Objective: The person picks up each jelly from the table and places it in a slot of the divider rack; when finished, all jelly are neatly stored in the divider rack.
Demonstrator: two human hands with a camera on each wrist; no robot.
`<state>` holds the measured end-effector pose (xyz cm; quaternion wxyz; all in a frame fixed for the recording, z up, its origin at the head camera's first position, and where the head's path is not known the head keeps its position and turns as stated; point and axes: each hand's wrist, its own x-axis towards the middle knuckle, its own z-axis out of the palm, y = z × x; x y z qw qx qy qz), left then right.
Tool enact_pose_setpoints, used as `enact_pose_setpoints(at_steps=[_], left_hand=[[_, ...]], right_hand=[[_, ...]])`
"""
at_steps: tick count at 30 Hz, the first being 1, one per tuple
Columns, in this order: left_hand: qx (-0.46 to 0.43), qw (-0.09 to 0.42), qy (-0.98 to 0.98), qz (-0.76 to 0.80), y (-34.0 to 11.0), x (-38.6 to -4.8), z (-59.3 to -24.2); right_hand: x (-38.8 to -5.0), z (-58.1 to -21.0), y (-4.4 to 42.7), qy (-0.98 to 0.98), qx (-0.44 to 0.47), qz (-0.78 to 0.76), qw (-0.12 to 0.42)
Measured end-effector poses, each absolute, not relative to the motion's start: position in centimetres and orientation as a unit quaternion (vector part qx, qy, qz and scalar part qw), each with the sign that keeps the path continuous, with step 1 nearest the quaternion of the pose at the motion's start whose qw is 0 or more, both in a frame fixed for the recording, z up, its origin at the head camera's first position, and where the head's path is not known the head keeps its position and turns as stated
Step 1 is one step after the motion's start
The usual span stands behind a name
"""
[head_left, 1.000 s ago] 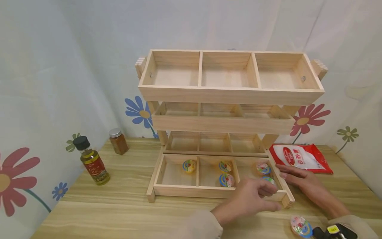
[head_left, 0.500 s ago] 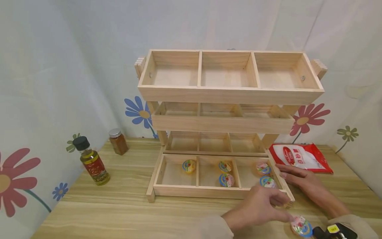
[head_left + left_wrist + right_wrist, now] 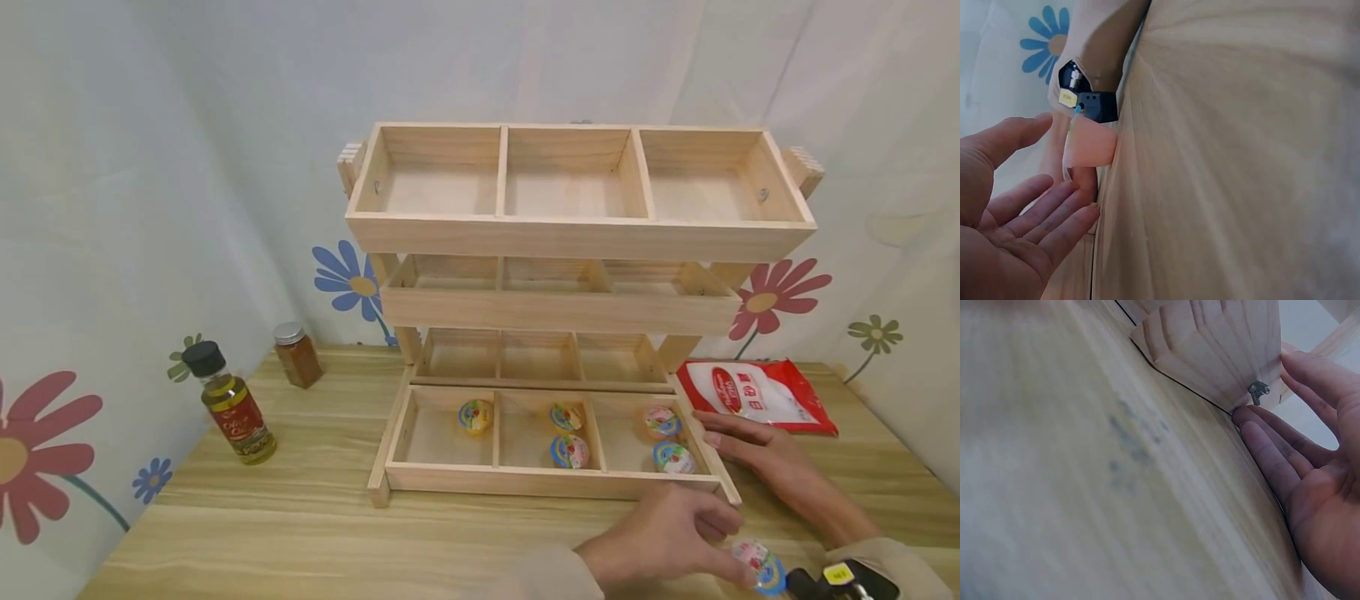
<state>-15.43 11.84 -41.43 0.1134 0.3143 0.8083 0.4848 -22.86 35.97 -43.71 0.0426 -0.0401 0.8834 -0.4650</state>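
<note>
My left hand [image 3: 671, 533] is low at the right, its thumb beside a jelly cup [image 3: 763, 568] on the table. In the left wrist view the fingers are spread, and the pinkish jelly cup [image 3: 1089, 147] lies on its side just beyond them; whether they touch cannot be told. My right hand [image 3: 780, 471] rests with extended fingers along the right side of the wooden rack [image 3: 551, 312]; the right wrist view shows its fingertips against the wood. In the bottom tray [image 3: 525, 482], one jelly cup [image 3: 476, 417] sits left, two in the middle, two at the right.
A red and white bag [image 3: 757, 396] lies behind my right hand. On the left stand an olive oil bottle [image 3: 238, 412] and a brown spice jar [image 3: 298, 357]. A flowered curtain [image 3: 225, 167] hangs behind. The rack's upper trays [image 3: 581, 237] overhang the bottom one.
My left hand has moved from the bottom tray's right compartment down and right to the jelly cup on the table, uncovering the cup at the tray's front right. The right hand stays put.
</note>
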Motion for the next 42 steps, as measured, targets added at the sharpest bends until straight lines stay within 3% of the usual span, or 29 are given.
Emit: enact_pose_setpoints(at_steps=[16, 42], left_hand=[[0.328, 0.136, 0.809, 0.468, 12.7, -15.3, -41.9], [0.348, 0.097, 0.835, 0.416, 13.3, -15.0, -42.5]], right_hand=[[-22.7, -43.6, 36.3, 0.888, -0.046, -0.457, 0.033], [-22.9, -43.6, 36.4, 0.889, -0.038, -0.453, 0.048]])
